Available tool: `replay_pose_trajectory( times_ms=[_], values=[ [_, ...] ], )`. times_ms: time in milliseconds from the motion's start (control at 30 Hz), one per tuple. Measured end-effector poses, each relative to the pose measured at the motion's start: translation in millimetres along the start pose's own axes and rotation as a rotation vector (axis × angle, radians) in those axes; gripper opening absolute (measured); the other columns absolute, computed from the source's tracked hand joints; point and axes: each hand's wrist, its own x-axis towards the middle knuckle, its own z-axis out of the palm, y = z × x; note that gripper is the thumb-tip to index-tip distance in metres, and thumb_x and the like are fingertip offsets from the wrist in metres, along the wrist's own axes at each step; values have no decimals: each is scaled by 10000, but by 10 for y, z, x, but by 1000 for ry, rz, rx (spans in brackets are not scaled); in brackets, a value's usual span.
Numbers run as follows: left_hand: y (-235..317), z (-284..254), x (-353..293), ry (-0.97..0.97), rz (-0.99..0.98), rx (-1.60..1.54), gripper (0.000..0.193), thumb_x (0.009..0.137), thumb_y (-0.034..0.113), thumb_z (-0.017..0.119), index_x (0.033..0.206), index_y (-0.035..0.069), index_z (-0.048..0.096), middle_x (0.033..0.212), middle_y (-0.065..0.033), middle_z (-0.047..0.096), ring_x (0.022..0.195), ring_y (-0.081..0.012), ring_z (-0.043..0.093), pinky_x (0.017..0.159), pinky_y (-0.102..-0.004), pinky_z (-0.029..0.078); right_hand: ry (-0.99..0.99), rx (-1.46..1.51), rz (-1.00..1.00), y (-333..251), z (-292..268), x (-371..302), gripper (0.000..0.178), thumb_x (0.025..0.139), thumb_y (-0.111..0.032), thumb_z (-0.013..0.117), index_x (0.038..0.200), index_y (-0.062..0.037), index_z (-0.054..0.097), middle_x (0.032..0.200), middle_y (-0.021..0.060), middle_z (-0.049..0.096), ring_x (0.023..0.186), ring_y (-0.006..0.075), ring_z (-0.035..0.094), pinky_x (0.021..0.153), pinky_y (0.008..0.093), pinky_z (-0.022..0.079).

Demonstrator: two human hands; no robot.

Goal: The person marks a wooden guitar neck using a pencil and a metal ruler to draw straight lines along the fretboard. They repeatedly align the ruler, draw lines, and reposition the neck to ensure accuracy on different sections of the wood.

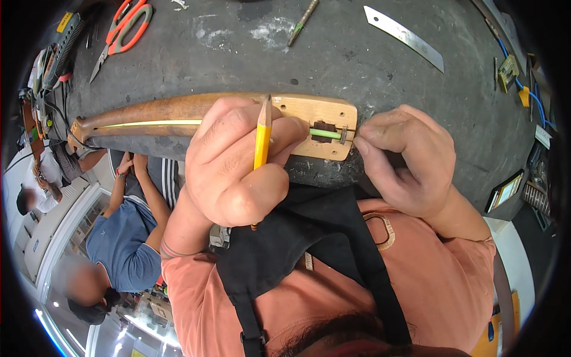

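A wooden guitar neck lies across the dark bench, its pale squared heel pointing right. Along its length runs a yellow-green strip, and a green-sleeved rod shows in the heel's slot with a small metal end piece. My left hand is closed around a yellow pencil, point up, while its fingertips rest on the heel beside the slot. At the heel's end, my right hand has thumb and forefinger pinched close to the metal piece; whatever lies between them is hidden.
Orange-handled scissors lie at the far left. A thin tool and a flat metal blade are at the back. A phone-like screen stands at the right edge. Another person in a blue shirt sits at left.
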Motion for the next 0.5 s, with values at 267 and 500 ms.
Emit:
replay_pose_trajectory(
  times_ms=[267, 500],
  values=[
    [114, -12, 17, -21, -145, 19, 592, 794, -81, 948, 893, 147, 411, 1010, -149, 841, 912, -361, 801, 858, -478, 649, -11, 0, -32, 19, 1, 27, 251, 779, 86, 887, 939, -17, 723, 889, 108, 770, 763, 293, 765, 673, 383, 590],
    [102, -38, 26, -33, -135, 4, 579, 789, -98, 943, 881, 138, 423, 999, -149, 842, 896, -363, 803, 872, -474, 653, -53, 7, -11, -14, -55, 68, 197, 795, 76, 878, 907, -7, 739, 890, 118, 781, 769, 301, 767, 693, 389, 590]
  ],
)
